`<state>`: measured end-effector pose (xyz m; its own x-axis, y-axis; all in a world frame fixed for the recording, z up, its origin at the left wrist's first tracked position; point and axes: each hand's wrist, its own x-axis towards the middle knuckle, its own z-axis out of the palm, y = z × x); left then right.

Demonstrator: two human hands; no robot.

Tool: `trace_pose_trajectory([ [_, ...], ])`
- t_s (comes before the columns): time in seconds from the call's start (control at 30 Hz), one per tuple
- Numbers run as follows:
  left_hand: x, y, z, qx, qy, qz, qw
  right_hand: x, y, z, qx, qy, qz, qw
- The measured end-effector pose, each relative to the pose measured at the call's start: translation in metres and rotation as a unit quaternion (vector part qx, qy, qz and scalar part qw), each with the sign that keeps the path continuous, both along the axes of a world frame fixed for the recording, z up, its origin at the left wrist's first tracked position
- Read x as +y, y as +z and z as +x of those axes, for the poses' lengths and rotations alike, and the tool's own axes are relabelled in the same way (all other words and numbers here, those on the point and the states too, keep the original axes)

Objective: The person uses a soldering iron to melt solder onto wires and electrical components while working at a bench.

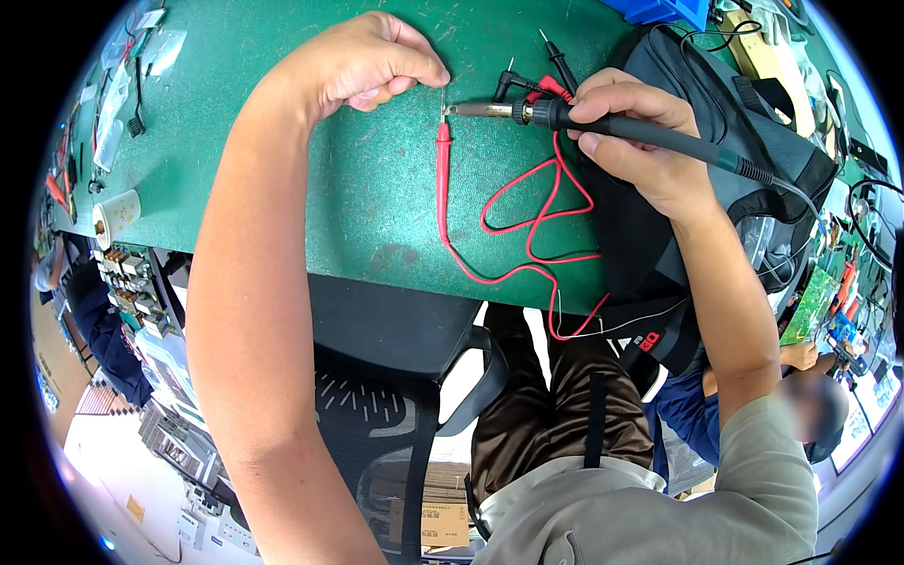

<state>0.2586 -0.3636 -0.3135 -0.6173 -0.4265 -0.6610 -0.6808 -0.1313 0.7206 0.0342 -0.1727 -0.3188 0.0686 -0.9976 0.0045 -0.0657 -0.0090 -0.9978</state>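
Observation:
My right hand is closed around the dark handle of a soldering iron, pen-like. The iron's hot end reaches left, meeting the metal tip of a red test probe that lies on the green mat. Above that tip, my left hand pinches a thin metal wire between thumb and forefinger; whether it is solder or a pin is too small to tell. From the probe a red lead runs down over the table edge and loops back up. Beyond the iron lie a black probe and angled plugs.
The green mat covers the bench. A black bag lies under my right arm. A blue bin stands at the far right. On the left are a paper cup and plastic bags. A co-worker sits right.

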Motion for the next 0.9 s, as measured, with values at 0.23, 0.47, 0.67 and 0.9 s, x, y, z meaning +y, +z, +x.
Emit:
trace_pose_trajectory([
  [0.23, -0.0001, 0.0001, -0.0005, -0.003, -0.001, 0.000, 1.000, -0.0005, -0.0029, 0.0014, -0.008, -0.007, -0.024, 1.000],
  [0.47, -0.0002, -0.0008, -0.0003, -0.001, -0.003, -0.001, 1.000, -0.0011, -0.0041, -0.0001, -0.004, -0.002, -0.037, 0.999],
  [0.67, 0.0001, -0.0001, -0.0007, 0.001, 0.003, 0.005, 1.000, -0.0009, -0.0042, 0.0001, -0.008, -0.008, -0.030, 0.999],
  [0.9, -0.0001, -0.0013, -0.0004, -0.005, 0.001, 0.007, 1.000, -0.0014, -0.0040, 0.0007, -0.002, -0.007, -0.035, 0.999],
])
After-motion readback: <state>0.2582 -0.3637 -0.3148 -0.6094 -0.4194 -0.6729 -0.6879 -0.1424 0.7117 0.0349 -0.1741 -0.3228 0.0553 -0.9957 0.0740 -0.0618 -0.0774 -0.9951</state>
